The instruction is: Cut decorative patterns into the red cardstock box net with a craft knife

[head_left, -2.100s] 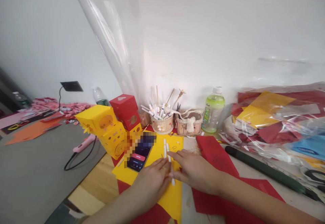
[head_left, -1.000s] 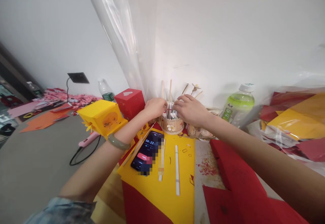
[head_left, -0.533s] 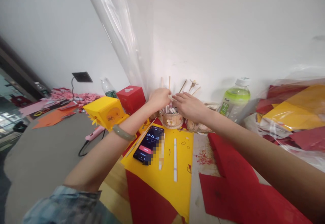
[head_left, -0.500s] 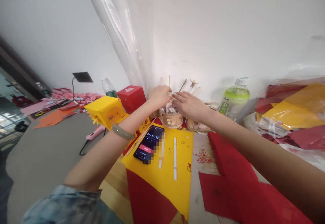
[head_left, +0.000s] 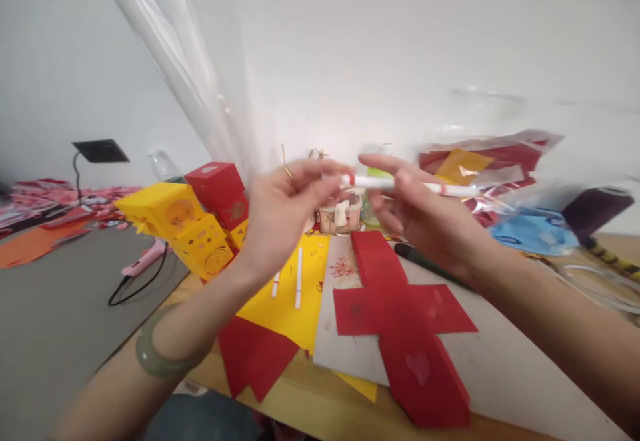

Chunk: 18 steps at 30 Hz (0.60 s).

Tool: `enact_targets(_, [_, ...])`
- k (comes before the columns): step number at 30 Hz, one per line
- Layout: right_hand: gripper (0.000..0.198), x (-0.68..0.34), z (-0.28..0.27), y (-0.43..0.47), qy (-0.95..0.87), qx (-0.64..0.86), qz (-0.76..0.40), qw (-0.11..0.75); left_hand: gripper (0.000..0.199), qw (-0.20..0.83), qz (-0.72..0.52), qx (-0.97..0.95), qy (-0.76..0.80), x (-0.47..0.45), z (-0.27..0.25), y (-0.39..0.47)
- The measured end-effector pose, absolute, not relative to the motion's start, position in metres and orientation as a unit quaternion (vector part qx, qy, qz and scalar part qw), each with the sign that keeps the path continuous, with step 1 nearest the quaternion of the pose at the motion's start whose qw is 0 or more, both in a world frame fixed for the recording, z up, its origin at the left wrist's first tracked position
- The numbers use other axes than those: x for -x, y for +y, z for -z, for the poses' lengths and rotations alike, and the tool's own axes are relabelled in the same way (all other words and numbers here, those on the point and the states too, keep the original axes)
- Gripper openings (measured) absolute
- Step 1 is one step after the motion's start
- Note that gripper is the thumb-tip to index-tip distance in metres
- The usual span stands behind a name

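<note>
A slim white marker pen (head_left: 376, 182) with red bands is held level between my two hands, above the table. My left hand (head_left: 285, 204) pinches its left end between thumb and fingers. Further along the barrel, my right hand (head_left: 425, 218) grips it between thumb and fingers, with the forefinger stretched out; the pen's other end sticks out to the right. Behind the hands stands a small decorated pot (head_left: 343, 218), partly covered by them. Two more white pens lie on a yellow sheet (head_left: 313, 271), one of them (head_left: 299, 278) in plain view.
A red cross-shaped paper cutout (head_left: 395, 308) lies on a pale board. Yellow boxes (head_left: 173, 221) and a red box (head_left: 219, 191) stand to the left, near a pink corded tool (head_left: 146, 259). At right are a blue packet (head_left: 534, 231) and bagged paper (head_left: 465, 164).
My hands have come back from the pot and drawn apart, now holding the white pen. The view has turned to the right, showing the whole red cutout.
</note>
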State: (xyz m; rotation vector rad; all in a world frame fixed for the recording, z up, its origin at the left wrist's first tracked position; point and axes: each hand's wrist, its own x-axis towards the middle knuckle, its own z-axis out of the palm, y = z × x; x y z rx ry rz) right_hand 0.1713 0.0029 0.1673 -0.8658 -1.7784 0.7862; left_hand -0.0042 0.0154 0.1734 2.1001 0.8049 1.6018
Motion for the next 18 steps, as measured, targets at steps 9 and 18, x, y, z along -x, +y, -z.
enact_targets(9, [0.037,-0.222,-0.15,-0.068,-0.588,0.39,-0.51,0.492,0.037,-0.172,-0.353,-0.903,0.176,-0.042,-0.131,-0.022])
enact_targets(18, [0.035,-0.263,-0.122,-0.1,-0.623,0.47,-0.449,0.435,0.056,-0.102,-0.244,-0.952,0.156,-0.06,-0.121,-0.041])
